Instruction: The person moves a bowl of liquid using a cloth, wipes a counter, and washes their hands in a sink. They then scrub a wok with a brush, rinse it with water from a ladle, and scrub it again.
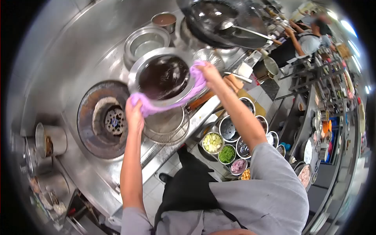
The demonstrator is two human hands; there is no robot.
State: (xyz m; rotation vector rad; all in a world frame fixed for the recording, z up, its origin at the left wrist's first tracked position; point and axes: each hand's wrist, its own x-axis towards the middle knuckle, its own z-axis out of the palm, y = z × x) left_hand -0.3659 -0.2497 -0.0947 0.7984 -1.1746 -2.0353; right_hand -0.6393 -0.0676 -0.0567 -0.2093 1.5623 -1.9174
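Observation:
Both my hands hold a wide-rimmed metal pot (134, 76) by its near rim, through a purple cloth (199, 81). Dark liquid (160, 80) fills the lower part of the pot. My left hand (134, 114) is closed on the cloth at the pot's near left side. On the right side, my right hand (209, 73) grips the cloth's other end. The cloth sags along the near rim between them. Under the pot's near edge is a round mesh strainer (166, 127). Just left of the pot lies a round burner opening (114, 122) with no flame that I can make out.
Behind stand a metal basin (147, 41) of clear liquid and a pot of brown liquid (164, 20). A large black wok (211, 17) with a ladle (250, 31) is at the back. Bowls of cut vegetables (212, 142) stand at right. A co-worker (307, 43) works farther off.

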